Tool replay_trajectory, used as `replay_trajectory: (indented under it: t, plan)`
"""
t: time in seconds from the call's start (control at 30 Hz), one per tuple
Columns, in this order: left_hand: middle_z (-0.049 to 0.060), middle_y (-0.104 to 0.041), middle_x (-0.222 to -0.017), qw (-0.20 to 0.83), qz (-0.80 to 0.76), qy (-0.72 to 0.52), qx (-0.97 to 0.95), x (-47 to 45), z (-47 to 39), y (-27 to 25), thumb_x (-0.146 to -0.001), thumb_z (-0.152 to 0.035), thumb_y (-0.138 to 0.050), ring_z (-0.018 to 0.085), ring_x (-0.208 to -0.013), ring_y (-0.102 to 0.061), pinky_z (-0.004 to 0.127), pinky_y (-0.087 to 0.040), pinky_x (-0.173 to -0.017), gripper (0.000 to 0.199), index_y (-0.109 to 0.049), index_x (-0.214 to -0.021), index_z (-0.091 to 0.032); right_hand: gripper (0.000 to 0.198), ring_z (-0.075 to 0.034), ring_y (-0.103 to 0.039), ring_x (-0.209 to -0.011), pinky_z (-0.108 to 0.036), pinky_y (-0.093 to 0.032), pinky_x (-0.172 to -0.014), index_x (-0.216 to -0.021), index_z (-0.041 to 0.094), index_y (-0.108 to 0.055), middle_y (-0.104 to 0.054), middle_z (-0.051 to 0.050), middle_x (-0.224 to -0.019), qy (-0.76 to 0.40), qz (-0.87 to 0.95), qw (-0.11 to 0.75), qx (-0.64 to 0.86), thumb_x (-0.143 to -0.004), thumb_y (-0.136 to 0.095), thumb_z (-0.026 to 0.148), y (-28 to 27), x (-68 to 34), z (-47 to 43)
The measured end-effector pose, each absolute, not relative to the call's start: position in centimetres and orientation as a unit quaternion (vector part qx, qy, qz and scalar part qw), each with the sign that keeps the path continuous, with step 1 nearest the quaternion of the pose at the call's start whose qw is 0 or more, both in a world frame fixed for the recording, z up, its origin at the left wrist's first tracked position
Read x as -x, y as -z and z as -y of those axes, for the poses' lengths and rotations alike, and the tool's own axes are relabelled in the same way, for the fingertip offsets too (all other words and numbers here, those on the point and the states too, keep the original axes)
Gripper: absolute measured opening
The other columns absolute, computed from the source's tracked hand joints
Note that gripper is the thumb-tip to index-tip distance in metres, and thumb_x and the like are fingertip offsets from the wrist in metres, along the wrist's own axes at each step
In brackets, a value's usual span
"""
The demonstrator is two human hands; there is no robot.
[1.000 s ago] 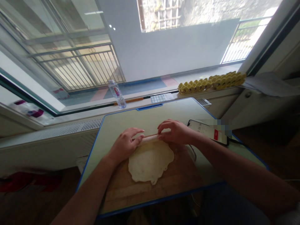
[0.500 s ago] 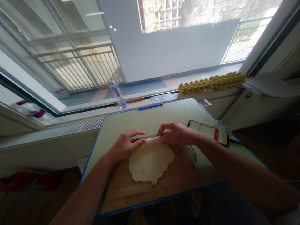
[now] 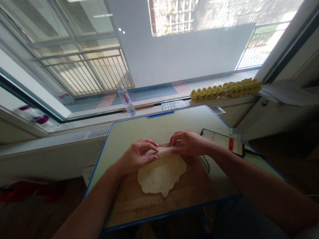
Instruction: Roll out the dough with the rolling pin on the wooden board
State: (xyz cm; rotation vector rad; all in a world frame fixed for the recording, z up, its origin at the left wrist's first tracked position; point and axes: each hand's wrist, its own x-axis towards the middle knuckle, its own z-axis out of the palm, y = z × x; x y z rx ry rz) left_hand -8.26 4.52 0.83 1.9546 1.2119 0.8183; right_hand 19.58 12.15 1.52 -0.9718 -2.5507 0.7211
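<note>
A thin, pale sheet of dough (image 3: 161,176) lies flat on a wooden cutting board (image 3: 194,186), its near edge ragged with a small tab. Along the far edge the dough is folded over into a narrow roll. My left hand (image 3: 138,154) grips the left end of this roll, thumb on the near side and fingers curled over the far side. At the right end my right hand (image 3: 186,142) pinches the roll between thumb and bent fingers. A short stretch of the roll shows between both hands; what lies under the fingertips is hidden.
The board rests on a pale folding table (image 3: 139,129) with a blue rim. A phone (image 3: 221,141) with a cable lies right of my right hand. Behind, the windowsill bears a plastic bottle (image 3: 127,102) and yellow egg trays (image 3: 224,91).
My left fingers have closed down over the far edge of the dough, and the folded edge looks wider and nearer. My right hand has barely shifted. The view has tilted slightly.
</note>
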Motion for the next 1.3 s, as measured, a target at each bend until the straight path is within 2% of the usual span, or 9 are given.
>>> replay_trajectory:
  t: [0.13,0.23,0.33,0.43,0.6,0.77,0.93,1.17,1.3]
  plan:
    - [0.01,-0.075,-0.118,0.267,-0.513,-0.306,-0.756,8.4,-5.1,-0.3,-0.094,-0.044,-0.071,0.026,-0.114,-0.068,0.044,-0.055,-0.108,0.024,-0.084,-0.1,-0.026,0.019,-0.02,-0.069,-0.092,-0.029,-0.048,-0.084,-0.095,0.026,-0.08,-0.076,-0.003,-0.098,-0.234,0.88,0.199,0.361,-0.089,-0.076,0.044,-1.0,-19.4,-12.4]
    - [0.01,-0.076,-0.114,0.242,-0.546,-0.322,-0.735,8.5,-5.4,-0.2,-0.093,-0.048,-0.07,0.027,-0.112,-0.068,0.042,-0.06,-0.098,0.028,-0.084,-0.092,-0.024,0.022,-0.019,-0.069,-0.09,-0.029,-0.049,-0.084,-0.092,0.025,-0.081,-0.076,-0.003,-0.096,-0.241,0.871,0.224,0.364,-0.092,-0.073,0.047,-0.5,-19.3,-12.7]
    - [0.01,-0.075,-0.115,0.298,-0.532,-0.321,-0.725,8.4,-5.1,-0.6,-0.089,-0.048,-0.075,0.027,-0.113,-0.068,0.039,-0.062,-0.092,0.026,-0.082,-0.088,-0.024,0.018,-0.02,-0.069,-0.09,-0.029,-0.05,-0.083,-0.091,0.026,-0.08,-0.077,-0.002,-0.097,-0.268,0.864,0.222,0.363,-0.087,-0.078,0.043,-0.6,-19.4,-12.7]
    - [0.01,-0.075,-0.111,0.345,-0.493,-0.322,-0.731,8.3,-4.7,-1.3,-0.085,-0.043,-0.081,0.024,-0.108,-0.07,0.04,-0.06,-0.099,0.021,-0.081,-0.088,-0.023,0.014,-0.02,-0.071,-0.09,-0.029,-0.052,-0.083,-0.091,0.027,-0.079,-0.079,-0.001,-0.099,-0.297,0.863,0.195,0.36,-0.08,-0.082,0.035,-1.3,-19.7,-12.3]
    - [0.01,-0.074,-0.103,0.347,-0.478,-0.337,-0.733,8.2,-4.4,-1.3,-0.082,-0.042,-0.084,0.024,-0.102,-0.07,0.041,-0.058,-0.101,0.021,-0.082,-0.087,-0.022,0.012,-0.019,-0.072,-0.089,-0.028,-0.053,-0.081,-0.092,0.027,-0.079,-0.08,0.0,-0.101,-0.329,0.86,0.179,0.346,-0.081,-0.08,0.031,-1.7,-19.9,-12.0]
    - [0.009,-0.074,-0.103,0.335,-0.506,-0.339,-0.719,8.4,-4.8,-0.6,-0.087,-0.045,-0.079,0.024,-0.104,-0.069,0.039,-0.062,-0.094,0.022,-0.081,-0.088,-0.023,0.014,-0.02,-0.071,-0.091,-0.029,-0.052,-0.085,-0.095,0.026,-0.079,-0.08,-0.001,-0.101,-0.299,0.861,0.201,0.358,-0.085,-0.078,0.035,-1.2,-19.6,-12.3]
    - [0.009,-0.076,-0.104,0.286,-0.511,-0.33,-0.741,8.7,-5.2,-0.4,-0.091,-0.043,-0.075,0.025,-0.106,-0.069,0.041,-0.059,-0.098,0.02,-0.082,-0.089,-0.024,0.014,-0.02,-0.071,-0.09,-0.029,-0.052,-0.082,-0.095,0.025,-0.079,-0.079,-0.002,-0.099,-0.29,0.86,0.203,0.367,-0.088,-0.076,0.037,-1.1,-19.5,-12.4]
    - [0.009,-0.073,-0.105,0.399,-0.461,-0.336,-0.718,8.5,-4.4,-1.2,-0.084,-0.038,-0.082,0.022,-0.102,-0.071,0.038,-0.06,-0.1,0.019,-0.08,-0.09,-0.021,0.018,-0.019,-0.072,-0.088,-0.027,-0.053,-0.081,-0.096,0.025,-0.078,-0.08,0.001,-0.101,-0.379,0.85,0.171,0.322,-0.079,-0.08,0.028,-1.3,-20.1,-12.3]
    - [0.009,-0.073,-0.104,0.386,-0.474,-0.34,-0.715,8.5,-4.5,-0.9,-0.086,-0.039,-0.081,0.022,-0.103,-0.071,0.038,-0.059,-0.1,0.018,-0.08,-0.09,-0.021,0.015,-0.019,-0.071,-0.09,-0.027,-0.052,-0.082,-0.092,0.025,-0.078,-0.08,0.001,-0.102,-0.36,0.853,0.183,0.331,-0.078,-0.082,0.029,-1.2,-20.0,-12.3]
